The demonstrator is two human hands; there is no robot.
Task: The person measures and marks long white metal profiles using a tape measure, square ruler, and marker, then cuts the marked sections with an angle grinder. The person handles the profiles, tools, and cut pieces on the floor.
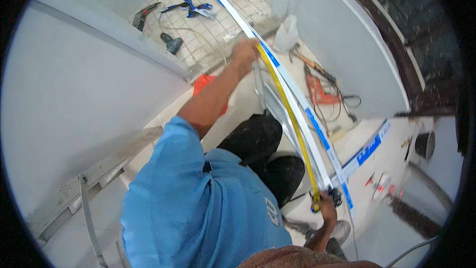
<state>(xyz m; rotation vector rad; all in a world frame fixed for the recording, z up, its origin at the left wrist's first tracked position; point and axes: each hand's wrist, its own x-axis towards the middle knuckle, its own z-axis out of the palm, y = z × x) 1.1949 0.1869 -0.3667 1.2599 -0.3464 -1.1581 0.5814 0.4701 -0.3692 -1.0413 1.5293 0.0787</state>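
Observation:
A yellow tape measure (pixel 290 106) is drawn out along long white profile strips (pixel 310 139) with blue protective film. At the far end, my left hand (pixel 245 55) is closed around the tape's blade against a strip. Near my right foot, my right hand (pixel 327 207) is closed at the other end of the blade, where the tape's case partly shows. The strips run from the tiled area at the top down past my dark-trousered knees. The fingertips of both hands are partly hidden.
A red corded drill (pixel 320 92) and a hammer (pixel 312 64) lie right of the strips, near a white plastic bag (pixel 286 34). Another power tool (pixel 144 16) and crumpled blue film (pixel 191 7) lie on the tiles. A blue-and-white strip (pixel 369 149) crosses at right; a dark bucket (pixel 424 145) stands beyond.

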